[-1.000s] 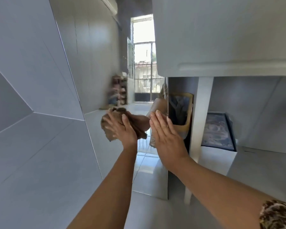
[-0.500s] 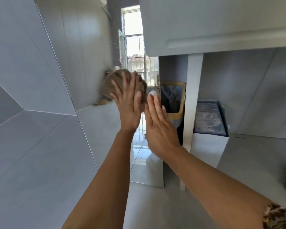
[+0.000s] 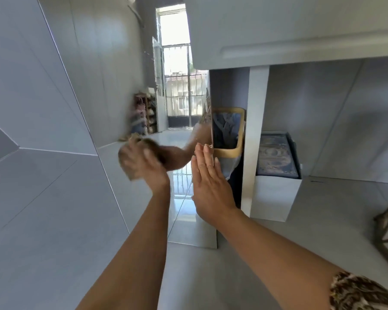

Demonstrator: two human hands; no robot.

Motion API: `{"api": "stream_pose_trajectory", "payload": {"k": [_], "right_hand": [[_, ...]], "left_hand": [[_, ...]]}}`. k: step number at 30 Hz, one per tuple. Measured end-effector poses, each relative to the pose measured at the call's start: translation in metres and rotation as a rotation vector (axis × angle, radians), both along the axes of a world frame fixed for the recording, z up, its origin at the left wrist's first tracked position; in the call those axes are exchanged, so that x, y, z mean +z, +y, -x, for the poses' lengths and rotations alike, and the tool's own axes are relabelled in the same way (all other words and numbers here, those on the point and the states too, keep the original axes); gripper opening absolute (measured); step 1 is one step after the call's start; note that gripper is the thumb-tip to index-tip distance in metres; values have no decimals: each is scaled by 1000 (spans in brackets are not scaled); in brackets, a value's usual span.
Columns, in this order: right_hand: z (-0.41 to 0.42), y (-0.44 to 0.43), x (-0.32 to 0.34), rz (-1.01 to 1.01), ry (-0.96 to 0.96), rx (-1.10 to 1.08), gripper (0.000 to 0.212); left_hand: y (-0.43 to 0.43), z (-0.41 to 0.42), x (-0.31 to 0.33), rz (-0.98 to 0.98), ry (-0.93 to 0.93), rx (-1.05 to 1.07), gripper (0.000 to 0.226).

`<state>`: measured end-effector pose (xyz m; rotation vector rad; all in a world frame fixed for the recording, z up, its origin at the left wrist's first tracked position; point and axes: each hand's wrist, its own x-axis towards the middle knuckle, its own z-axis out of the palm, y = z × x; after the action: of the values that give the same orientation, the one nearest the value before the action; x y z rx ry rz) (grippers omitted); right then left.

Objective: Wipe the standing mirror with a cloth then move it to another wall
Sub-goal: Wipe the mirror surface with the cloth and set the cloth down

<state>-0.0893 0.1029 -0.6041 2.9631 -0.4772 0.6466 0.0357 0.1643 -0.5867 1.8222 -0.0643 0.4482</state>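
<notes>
— What sort of place is this?
— A home. Grey tiled wall (image 3: 43, 108) at nine o'clock, a laundry basket (image 3: 230, 133) with clothes near centre, a white counter (image 3: 300, 36) at one o'clock.
— Anything else?
— A barred window (image 3: 177, 63) at twelve.

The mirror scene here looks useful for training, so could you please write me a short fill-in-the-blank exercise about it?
1. The left hand presses a brown ____ against the mirror.
2. The right hand rests with straight fingers along the mirror's ____ edge.
3. Just behind that edge stands a yellow-rimmed ____ holding blue fabric.
4. The mirror reflects a bright ____ at the end of a hallway.

Missing words: cloth; right; basket; window
</notes>
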Motion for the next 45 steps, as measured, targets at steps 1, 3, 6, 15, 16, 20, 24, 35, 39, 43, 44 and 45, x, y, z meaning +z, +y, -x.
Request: {"api": "stream_pose_trajectory", "payload": {"k": [1, 3, 6, 15, 16, 20, 24, 35, 39, 43, 44, 45], "right_hand": [[0, 1, -1, 3, 2, -1, 79], [1, 0, -3, -4, 6, -14, 83], [8, -1, -10, -41, 21, -13, 86], [13, -8, -19, -58, 27, 36, 84], [12, -8, -20, -59, 17, 35, 85], [8, -8, -26, -70, 12, -1, 83], [7, -5, -26, -81, -17, 14, 76], [12, -11, -27, -124, -71, 54, 75], [11, -12, -28, -151, -73, 57, 75], [12, -10, -30, -182, -88, 61, 74], [13, -10, -31, -179, -89, 66, 74], [14, -12, -32, -181, -86, 72, 74]], "left_hand": [[-8, 7, 3, -184, -236, -171, 58], [-16, 14, 0, -522, -622, -488, 52], [-14, 8, -12, -567, -658, -540, 52], [-3, 7, -40, 229, 360, 207, 47], [-10, 12, -43, 142, 209, 147, 51], [-28, 20, -55, -262, -353, -269, 51], [-14, -1, -59, -188, -364, -238, 50], [19, -50, -88, 517, 496, 178, 43], [8, -34, -52, 295, 171, 190, 47], [11, -36, -48, 209, 75, 136, 49], [16, -34, -61, 217, 90, 140, 49], [21, -33, -80, 258, 120, 159, 50]]}}
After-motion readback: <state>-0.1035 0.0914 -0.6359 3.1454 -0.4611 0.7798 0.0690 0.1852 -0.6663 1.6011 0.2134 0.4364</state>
